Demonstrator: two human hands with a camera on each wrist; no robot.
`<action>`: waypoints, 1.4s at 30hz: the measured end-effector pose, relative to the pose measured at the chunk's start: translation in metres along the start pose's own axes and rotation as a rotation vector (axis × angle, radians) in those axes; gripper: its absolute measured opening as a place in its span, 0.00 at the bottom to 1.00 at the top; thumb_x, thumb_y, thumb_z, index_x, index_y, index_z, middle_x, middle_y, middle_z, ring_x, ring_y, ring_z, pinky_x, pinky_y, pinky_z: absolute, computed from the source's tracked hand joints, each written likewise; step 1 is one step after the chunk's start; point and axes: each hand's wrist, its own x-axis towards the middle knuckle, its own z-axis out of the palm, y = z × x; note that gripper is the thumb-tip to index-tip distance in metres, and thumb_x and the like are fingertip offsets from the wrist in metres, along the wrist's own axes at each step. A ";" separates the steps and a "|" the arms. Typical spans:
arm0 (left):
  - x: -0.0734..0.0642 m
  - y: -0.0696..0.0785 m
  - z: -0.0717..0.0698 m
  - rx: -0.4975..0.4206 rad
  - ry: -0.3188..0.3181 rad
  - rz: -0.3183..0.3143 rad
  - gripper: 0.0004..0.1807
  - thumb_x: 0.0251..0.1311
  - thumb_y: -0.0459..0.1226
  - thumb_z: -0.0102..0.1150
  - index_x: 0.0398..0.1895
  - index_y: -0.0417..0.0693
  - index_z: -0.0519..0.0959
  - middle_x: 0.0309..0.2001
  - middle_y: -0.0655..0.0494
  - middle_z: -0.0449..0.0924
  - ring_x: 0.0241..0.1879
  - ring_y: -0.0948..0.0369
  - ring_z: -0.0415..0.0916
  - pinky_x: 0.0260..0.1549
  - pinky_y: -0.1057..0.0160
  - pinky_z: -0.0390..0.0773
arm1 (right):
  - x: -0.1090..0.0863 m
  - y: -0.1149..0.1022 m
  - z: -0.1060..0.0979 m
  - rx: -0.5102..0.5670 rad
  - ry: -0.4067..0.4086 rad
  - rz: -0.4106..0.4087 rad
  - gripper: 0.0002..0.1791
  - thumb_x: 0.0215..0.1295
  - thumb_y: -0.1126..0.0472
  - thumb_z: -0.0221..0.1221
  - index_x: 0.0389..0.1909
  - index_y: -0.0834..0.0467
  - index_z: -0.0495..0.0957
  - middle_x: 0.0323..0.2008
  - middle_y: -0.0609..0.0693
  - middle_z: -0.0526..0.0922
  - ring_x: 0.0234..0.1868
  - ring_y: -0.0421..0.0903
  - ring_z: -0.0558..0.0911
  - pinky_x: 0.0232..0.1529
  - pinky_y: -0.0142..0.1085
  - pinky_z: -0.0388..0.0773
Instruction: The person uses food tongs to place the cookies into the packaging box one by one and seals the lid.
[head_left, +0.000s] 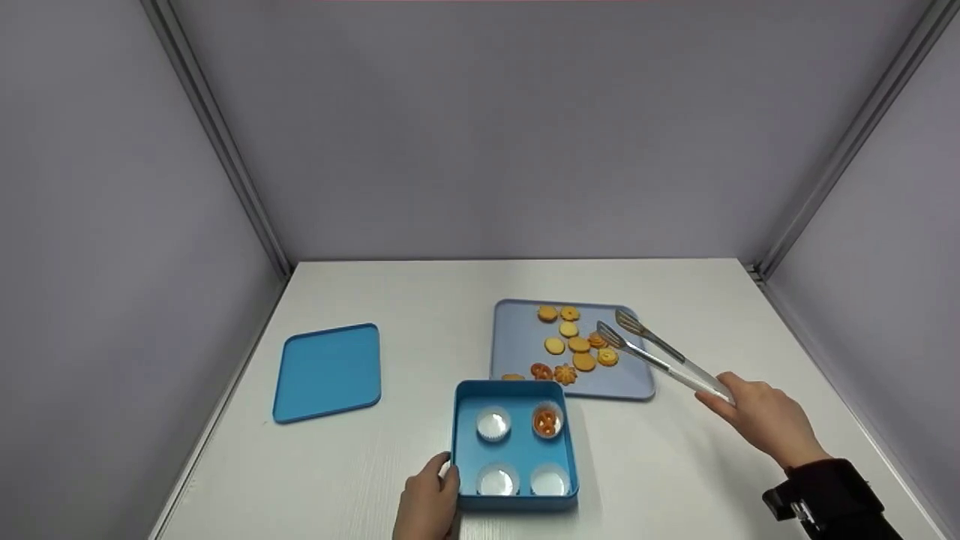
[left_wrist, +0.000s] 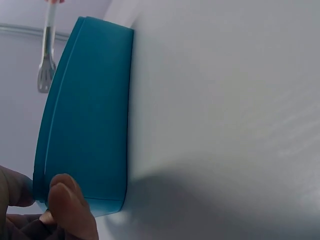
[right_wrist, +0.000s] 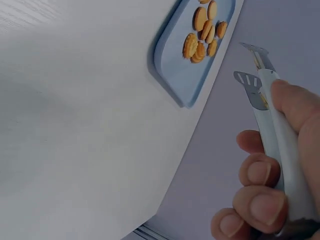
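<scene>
My right hand [head_left: 769, 420] grips metal tongs [head_left: 675, 366] with slotted ends, fingers wrapped round the handles in the right wrist view. The tips stand apart above the right side of a grey-blue tray [head_left: 517, 330] of cookies [head_left: 579, 345]. At the near-left corner of a blue box [head_left: 514, 450], my left hand [head_left: 429, 499] holds the wall, with thumb and fingers on either side of the rim in the left wrist view. Inside the box are several white paper cups [head_left: 493, 424]. The far-right cup contains small brown pretzel-like cookies [head_left: 547, 421].
A flat blue lid [head_left: 330, 373] lies on the left of the white table [head_left: 420, 300]. The box stands just in front of the tray and hides part of its near edge. Grey panels [head_left: 510, 135] enclose the table at the back and both sides.
</scene>
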 end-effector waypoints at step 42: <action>-0.001 0.001 0.004 0.207 0.089 0.170 0.16 0.66 0.34 0.58 0.52 0.32 0.82 0.30 0.48 0.85 0.27 0.60 0.79 0.30 0.51 0.84 | 0.037 -0.002 0.032 -0.059 -0.033 -0.043 0.20 0.69 0.48 0.63 0.31 0.62 0.76 0.17 0.49 0.72 0.15 0.46 0.71 0.15 0.41 0.67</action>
